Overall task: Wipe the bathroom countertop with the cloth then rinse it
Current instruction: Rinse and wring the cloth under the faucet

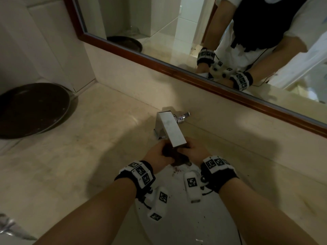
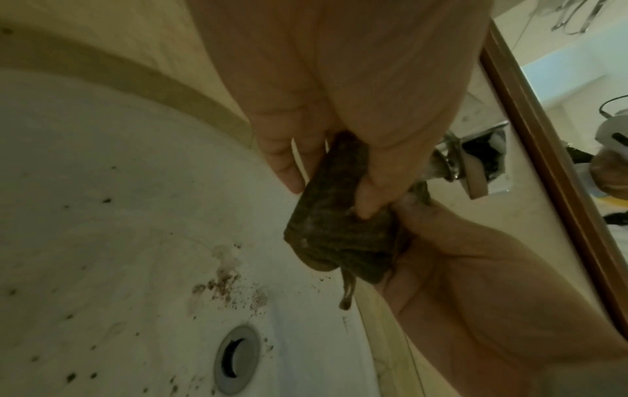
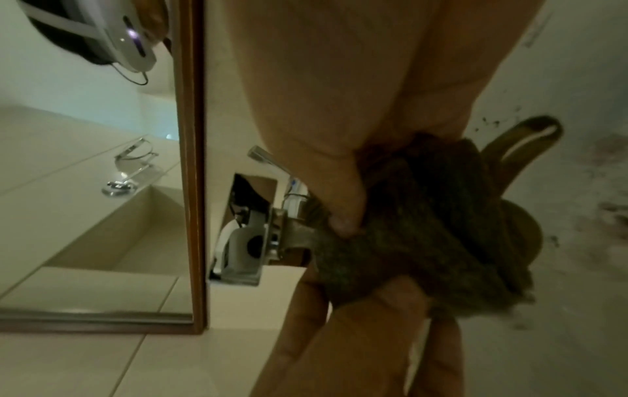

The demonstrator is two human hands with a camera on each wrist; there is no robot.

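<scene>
2 hands (image 1: 160, 153) (image 1: 195, 149), 1 cloth (image 1: 180, 157), 1 tap (image 1: 170, 129), 1 sink (image 1: 178, 225).

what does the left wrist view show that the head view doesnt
Only the left wrist view shows the sink drain and the brown specks scattered around it on the white basin.
Only the head view shows the dark round tray on the countertop and the top of the square faucet.
Both show the left hand and right hand gripping the dark cloth over the basin, with the wood-framed mirror behind.
</scene>
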